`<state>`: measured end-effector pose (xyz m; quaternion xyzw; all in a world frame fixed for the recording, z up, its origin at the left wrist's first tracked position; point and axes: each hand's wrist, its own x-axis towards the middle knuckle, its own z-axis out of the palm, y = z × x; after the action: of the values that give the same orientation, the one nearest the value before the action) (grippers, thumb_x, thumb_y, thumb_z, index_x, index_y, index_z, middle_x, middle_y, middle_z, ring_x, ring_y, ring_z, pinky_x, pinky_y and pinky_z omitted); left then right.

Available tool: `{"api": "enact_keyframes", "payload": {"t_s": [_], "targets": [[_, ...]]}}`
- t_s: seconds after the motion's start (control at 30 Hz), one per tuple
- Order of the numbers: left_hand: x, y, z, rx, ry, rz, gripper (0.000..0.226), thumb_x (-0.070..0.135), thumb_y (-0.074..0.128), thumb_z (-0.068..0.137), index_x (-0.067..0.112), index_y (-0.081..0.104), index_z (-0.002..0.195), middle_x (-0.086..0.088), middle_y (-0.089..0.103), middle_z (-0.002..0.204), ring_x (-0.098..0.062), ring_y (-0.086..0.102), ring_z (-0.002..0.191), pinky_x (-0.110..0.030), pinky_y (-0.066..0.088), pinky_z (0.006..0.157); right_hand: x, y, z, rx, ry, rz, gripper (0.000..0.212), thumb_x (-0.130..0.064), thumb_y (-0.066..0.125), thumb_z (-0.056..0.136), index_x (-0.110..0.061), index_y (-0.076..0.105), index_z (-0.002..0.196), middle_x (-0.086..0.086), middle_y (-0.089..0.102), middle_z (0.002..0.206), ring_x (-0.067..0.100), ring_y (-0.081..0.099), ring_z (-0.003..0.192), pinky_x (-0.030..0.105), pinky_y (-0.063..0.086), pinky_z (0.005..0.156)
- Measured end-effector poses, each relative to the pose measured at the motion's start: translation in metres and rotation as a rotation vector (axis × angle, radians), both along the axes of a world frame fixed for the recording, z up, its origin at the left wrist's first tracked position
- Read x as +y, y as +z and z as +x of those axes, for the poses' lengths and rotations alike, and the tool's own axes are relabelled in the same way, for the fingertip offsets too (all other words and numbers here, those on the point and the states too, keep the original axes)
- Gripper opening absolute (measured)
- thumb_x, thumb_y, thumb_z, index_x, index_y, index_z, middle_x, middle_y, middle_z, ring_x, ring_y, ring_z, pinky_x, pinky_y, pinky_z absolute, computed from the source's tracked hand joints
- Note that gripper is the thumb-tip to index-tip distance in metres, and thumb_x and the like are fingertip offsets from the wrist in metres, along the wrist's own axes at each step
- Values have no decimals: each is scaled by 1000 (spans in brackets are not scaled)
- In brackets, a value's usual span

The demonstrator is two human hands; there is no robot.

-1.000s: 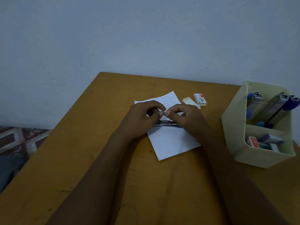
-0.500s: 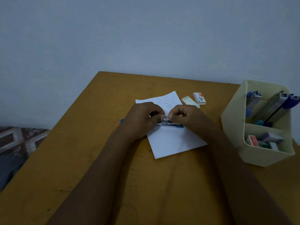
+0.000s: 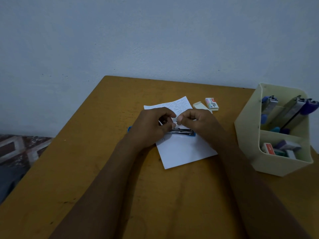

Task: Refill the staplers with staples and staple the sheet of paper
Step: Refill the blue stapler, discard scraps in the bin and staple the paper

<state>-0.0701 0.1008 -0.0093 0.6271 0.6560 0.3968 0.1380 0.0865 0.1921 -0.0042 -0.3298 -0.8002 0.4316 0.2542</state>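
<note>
Blue stapler (image 3: 183, 131) is lying opened on sheet of paper (image 3: 183, 152), metal channel facing up, mid tabletop (image 3: 103, 169). You are holding left hand (image 3: 151, 126) and right hand (image 3: 198, 123) just above it, fingers curled, both pinching small pale staple strip (image 3: 175, 119) between fingertips. Staple box (image 3: 212, 104) and cream inner tray (image 3: 198, 106) are sitting just beyond paper. Cream organiser (image 3: 276, 161) is standing at your right, holding more staplers (image 3: 293, 109) and small boxes (image 3: 269, 149).
</note>
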Motion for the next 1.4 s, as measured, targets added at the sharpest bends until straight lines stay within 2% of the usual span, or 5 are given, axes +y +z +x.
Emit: {"api": "enact_keyframes", "payload": {"t_s": [0.2, 0.47, 0.63, 0.9, 1.4], "targets": [[1, 1, 1, 51, -17, 44, 14, 19, 67, 88, 16, 73, 101, 4, 71, 92, -6, 63, 77, -27, 54, 71, 3, 0, 4, -27, 11, -33, 17, -28, 60, 90, -17, 72, 88, 2, 71, 87, 14, 64, 85, 26, 50, 75], [-1, 0, 2, 109, -41, 5, 10, 21, 72, 82, 15, 74, 91, 2, 71, 90, -8, 61, 78, -23, 50, 70, 10, 10, 14, -208, 161, -67, 25, -15, 78, 72, -26, 66, 92, -10, 65, 96, -5, 58, 80, 8, 44, 64], [-2, 1, 1, 138, -63, -18, 9, 18, 72, 81, 16, 73, 90, 2, 70, 89, -5, 58, 74, -16, 46, 68, 8, 8, 13, -259, 121, 39, 22, -14, 78, 72, -30, 66, 80, -5, 65, 96, 12, 58, 81, 20, 44, 68], [-4, 4, 1, 174, -89, -44, 13, 17, 71, 82, 14, 75, 93, -1, 71, 92, -11, 61, 80, -33, 52, 74, 6, 10, 13, -257, 112, 47, 18, -14, 78, 72, -28, 67, 77, -6, 64, 91, 6, 54, 72, 17, 41, 63], [-4, 9, 2, 158, -39, -118, 15, 22, 72, 82, 17, 75, 95, 2, 70, 94, -5, 59, 78, -18, 47, 69, 7, 8, 12, -253, 126, 70, 17, -13, 77, 73, -26, 67, 76, -10, 63, 87, -9, 53, 63, 5, 38, 54]]}}
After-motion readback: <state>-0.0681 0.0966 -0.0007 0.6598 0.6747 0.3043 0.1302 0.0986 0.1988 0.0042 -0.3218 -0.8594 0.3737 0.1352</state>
